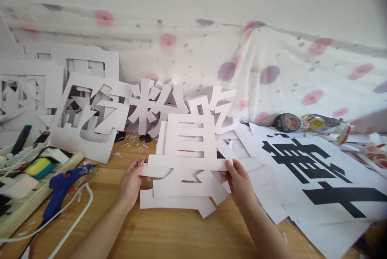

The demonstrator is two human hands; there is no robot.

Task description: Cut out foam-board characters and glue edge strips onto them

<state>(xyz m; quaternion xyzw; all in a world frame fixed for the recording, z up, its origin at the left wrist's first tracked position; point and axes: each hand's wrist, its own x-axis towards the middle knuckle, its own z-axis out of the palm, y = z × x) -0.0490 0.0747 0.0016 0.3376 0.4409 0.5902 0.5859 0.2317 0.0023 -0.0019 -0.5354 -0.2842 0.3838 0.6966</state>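
Both hands are on the white cut-out character (pixel 184 163), which hangs over the front of the desk (pixel 157 239), in the middle of the view. The left hand (pixel 132 182) pinches near one end of the long crossbar, though I can't tell how many layers that grip takes in; the right hand (pixel 240 176) has a narrow grip at the other end, thumb on top. Holding it at the two ends probably stops the thin strokes sagging and leaves the face uncovered. Both forearms reach in from the bottom edge, angled outward, thumbs facing each other. Over on the left, the blue glue gun (pixel 62 184) lies beside the power strip (pixel 22 214), handy to reach, I'd judge; raised letters (pixel 145 107) stand behind, perhaps there to be out of the way.
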